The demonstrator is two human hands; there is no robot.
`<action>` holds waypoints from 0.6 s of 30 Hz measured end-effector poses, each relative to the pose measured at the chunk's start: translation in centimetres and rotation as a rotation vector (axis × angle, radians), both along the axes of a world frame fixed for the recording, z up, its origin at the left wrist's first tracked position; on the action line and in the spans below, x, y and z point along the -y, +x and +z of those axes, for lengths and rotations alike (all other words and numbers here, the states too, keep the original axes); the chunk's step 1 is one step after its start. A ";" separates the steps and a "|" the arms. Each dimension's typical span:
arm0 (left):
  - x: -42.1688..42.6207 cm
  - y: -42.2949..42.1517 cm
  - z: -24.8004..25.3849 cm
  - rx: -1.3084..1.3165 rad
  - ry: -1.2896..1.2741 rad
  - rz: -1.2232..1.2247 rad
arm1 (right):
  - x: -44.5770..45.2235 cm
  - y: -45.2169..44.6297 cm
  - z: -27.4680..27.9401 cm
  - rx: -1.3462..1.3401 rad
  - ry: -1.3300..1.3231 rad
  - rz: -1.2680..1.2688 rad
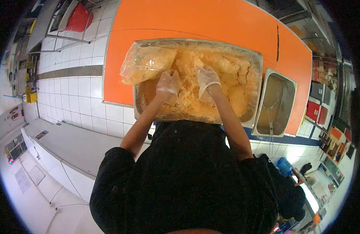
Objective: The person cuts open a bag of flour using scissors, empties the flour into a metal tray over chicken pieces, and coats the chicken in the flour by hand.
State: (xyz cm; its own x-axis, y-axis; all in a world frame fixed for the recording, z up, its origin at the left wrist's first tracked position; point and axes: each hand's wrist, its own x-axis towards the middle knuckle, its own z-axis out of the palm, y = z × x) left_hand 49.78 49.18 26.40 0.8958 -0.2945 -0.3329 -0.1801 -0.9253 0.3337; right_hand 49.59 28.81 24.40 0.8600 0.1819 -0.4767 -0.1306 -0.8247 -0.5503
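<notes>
A large metal tray (261, 72) holds loose, orange-yellow flour-like breading (187, 103), clumped and cracked in places. My left hand (168, 84), in a clear plastic glove, is in the left-centre of the breading with its fingers curled in. Likewise gloved, my right hand (207, 80) is a little to the right, its fingers bent together against the breading. Whatever lies inside either hand is hidden. Beside my left hand, a clear plastic bag (147, 60) with pale yellow crumbs in it rests over the tray's upper left corner.
The tray stands on an orange worktop (195, 17). To its right is a smaller metal pan (295, 93) with a long-handled wire tool (270, 117) in it. A white chest-like unit (63, 148) stands at the lower left. Dark clothing of another person (291, 195) shows at lower right.
</notes>
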 end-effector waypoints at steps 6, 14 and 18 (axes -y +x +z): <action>2.8 2.4 0.7 0.306 -0.066 -0.121 | 0.6 -1.5 4.5 -0.027 -0.185 -0.091; 6.1 6.1 -0.7 -0.228 0.143 -0.186 | 3.5 -5.7 5.0 0.393 -0.203 0.117; 6.1 5.0 -3.5 -0.155 0.091 -0.298 | 5.1 -7.2 6.3 0.517 -0.233 0.064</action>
State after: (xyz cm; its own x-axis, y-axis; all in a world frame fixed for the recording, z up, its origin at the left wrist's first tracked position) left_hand 54.73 43.09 22.87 0.7118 -0.4981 -0.4953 -0.4005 -0.8670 0.2963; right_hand 42.44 23.76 30.73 0.9829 0.1815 -0.0308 0.1612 -0.9293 -0.3322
